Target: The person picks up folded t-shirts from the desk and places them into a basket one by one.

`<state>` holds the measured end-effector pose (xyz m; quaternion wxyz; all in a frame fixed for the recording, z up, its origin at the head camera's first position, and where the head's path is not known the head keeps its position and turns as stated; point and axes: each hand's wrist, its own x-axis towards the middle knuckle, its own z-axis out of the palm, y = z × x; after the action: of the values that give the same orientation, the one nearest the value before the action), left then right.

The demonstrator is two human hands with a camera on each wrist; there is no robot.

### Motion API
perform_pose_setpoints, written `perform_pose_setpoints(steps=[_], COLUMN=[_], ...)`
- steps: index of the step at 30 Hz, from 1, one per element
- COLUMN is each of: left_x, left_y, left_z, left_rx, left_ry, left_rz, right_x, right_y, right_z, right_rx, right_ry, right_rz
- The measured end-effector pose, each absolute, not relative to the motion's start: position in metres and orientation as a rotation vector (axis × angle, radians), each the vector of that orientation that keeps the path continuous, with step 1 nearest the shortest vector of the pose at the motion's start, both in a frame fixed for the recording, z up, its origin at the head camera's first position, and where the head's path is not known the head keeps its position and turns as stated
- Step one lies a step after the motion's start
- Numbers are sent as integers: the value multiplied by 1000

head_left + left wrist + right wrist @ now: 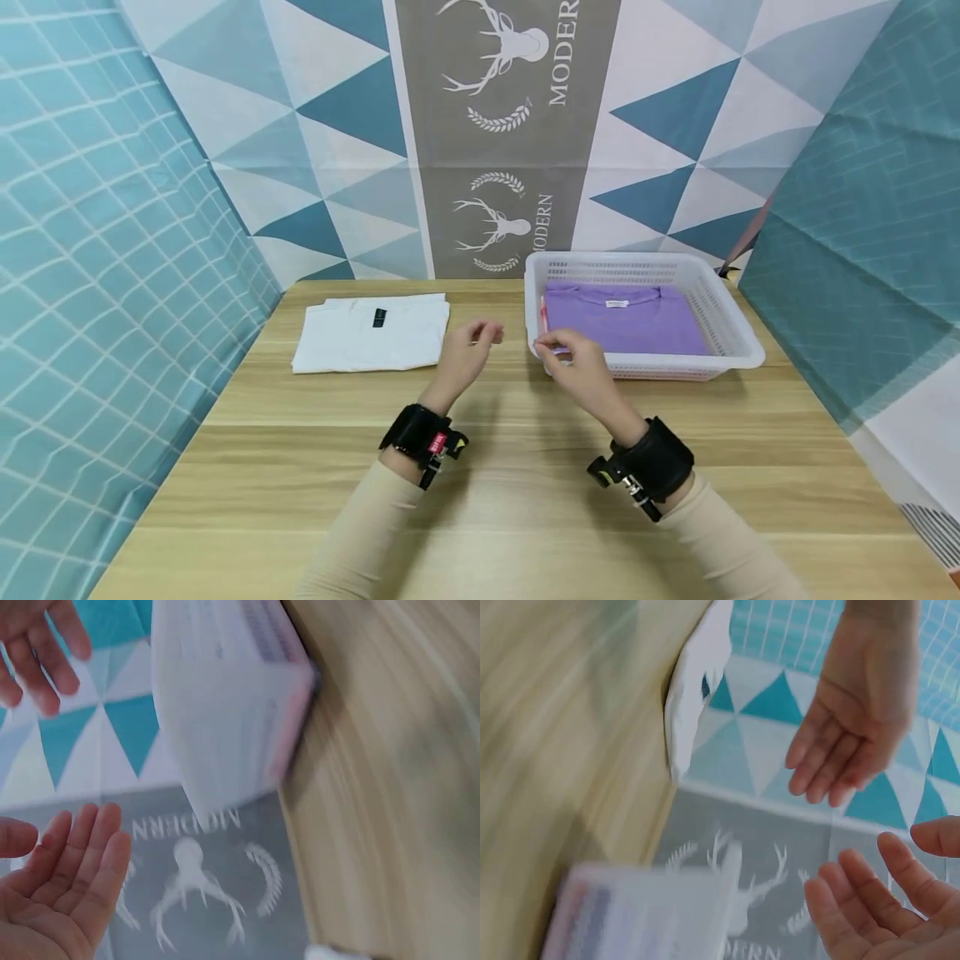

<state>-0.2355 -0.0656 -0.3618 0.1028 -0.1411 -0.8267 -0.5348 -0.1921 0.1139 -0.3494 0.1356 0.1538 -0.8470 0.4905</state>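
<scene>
My left hand (467, 357) hovers over the middle of the table, to the right of a folded white shirt (371, 335) with a black label. Its fingers are loosely bent and hold nothing. My right hand (577, 367) is raised near the front left corner of a white plastic basket (738, 354), overlapping its rim in the head view. Nothing lies between its thumb and fingers. In the right wrist view both palms face each other with bare fingers. A folded purple shirt (622, 321) with a white neck label lies in the basket.
The wooden table (495, 533) stretches toward me. A pink-and-white strip (543, 315) shows inside the basket's left wall. Patterned cloth with deer heads (510, 150) hangs behind, and blue tiled cloth (97, 250) lines the left side.
</scene>
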Motion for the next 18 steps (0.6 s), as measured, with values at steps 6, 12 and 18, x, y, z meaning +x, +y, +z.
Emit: perform_pose_setpoints(steps=[6,12,18], left_x=[-232,-224,-221], left_y=[-115,-168,-217], left_z=[-379,-394,-413], left_rx=[-117,225,501], left_ry=[-2412,-2381,-2384], left_rz=[-1736,-1821,-1904], right_x=[-188,-198,-215], right_y=[82,48,22], right_z=[-362,-381,-411], right_rx=[501,371,-31], right_ry=[-2588,-2709,-2726], right_rz=[1611,1916,2333])
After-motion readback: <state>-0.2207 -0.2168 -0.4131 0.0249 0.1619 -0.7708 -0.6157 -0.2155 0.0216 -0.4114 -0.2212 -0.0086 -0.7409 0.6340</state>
